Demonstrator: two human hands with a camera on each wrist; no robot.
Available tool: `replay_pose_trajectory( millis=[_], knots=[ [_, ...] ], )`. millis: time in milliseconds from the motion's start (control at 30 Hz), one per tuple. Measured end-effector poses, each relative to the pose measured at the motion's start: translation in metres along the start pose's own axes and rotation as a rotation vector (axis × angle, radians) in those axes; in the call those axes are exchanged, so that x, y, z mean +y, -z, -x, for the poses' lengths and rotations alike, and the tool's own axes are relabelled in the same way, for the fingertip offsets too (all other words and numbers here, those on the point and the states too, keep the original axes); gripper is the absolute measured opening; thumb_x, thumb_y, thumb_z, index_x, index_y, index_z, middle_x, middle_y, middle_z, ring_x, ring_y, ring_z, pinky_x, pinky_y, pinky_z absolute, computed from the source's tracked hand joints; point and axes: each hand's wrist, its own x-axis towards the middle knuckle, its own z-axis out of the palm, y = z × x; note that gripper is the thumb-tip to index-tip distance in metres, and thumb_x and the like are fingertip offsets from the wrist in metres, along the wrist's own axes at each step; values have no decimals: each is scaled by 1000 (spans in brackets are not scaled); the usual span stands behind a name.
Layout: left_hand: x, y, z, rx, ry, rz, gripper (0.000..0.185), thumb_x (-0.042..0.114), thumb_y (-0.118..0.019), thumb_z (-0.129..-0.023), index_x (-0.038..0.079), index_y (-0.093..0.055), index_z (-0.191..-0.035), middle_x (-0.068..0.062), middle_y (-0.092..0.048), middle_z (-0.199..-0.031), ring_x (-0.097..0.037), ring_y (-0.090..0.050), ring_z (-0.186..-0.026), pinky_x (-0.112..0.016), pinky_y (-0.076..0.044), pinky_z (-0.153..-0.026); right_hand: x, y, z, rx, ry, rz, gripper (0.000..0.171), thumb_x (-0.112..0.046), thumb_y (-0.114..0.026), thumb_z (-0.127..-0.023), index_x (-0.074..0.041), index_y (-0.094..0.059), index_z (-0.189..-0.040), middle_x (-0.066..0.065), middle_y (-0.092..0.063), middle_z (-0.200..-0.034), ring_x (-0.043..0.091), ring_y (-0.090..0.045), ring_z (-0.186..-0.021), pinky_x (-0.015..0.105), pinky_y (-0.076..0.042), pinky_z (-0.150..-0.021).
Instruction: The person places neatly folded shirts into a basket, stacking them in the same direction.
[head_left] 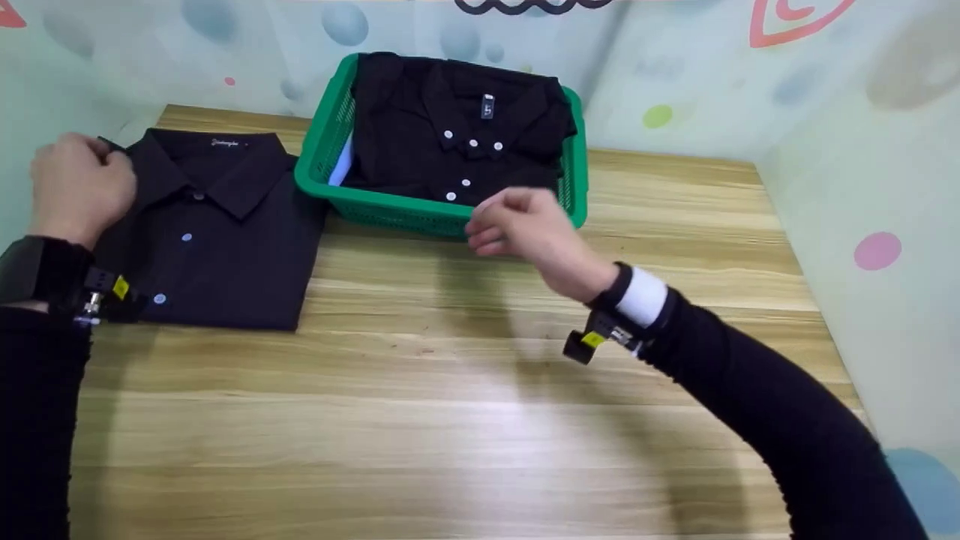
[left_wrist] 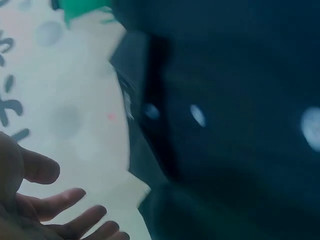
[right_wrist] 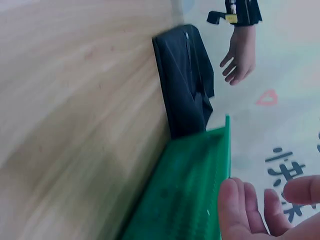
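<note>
Now, step: between folded shirts, one shirt (head_left: 206, 232) flat on counter (head_left: 450, 405), under left hand (head_left: 79, 187).
Left hand: fingers loose, at collar corner, no clear pinch.
Right hand (head_left: 525, 229): relaxed, empty, just before basket (head_left: 319, 154).
Next, likely: both hands gripping shirt, lift toward basket.

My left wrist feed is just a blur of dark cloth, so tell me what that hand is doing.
Observer: The left hand is at the shoulder edge of a folded black shirt that lies flat on the wooden table. Its fingers are relaxed.
Operator: Report the right hand.
Observer: The right hand hovers in front of the green basket and holds nothing.
Operator: Say what's in the basket.
Observer: A second black shirt, folded, with white buttons.
</note>
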Motion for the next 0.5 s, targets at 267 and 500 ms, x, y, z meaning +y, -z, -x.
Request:
replay_pose_trajectory(
  millis=[267, 500],
  knots=[
    [-38, -6, -5, -70, 112, -112, 69, 33, -24, -100, -19, -20, -145, -45, -21, -144, -56, -24, -133, -62, -25, -107, 26, -46, -14, -205, -218, -40, 27, -2, -52, -99, 13, -56, -121, 30, -58, -121, 28, -61, -99, 48, -46, -97],
    [-42, -8, 0, -130, 189, -155, 75, 36, -18, -100, -25, -9, -141, -50, -13, -141, -60, -17, -132, -63, -21, -107, 53, -96, -36, -265, -239, -97, 42, 2, -54, -96, 13, -45, -136, 29, -54, -130, 35, -57, -107, 45, -47, -98]
  ],
)
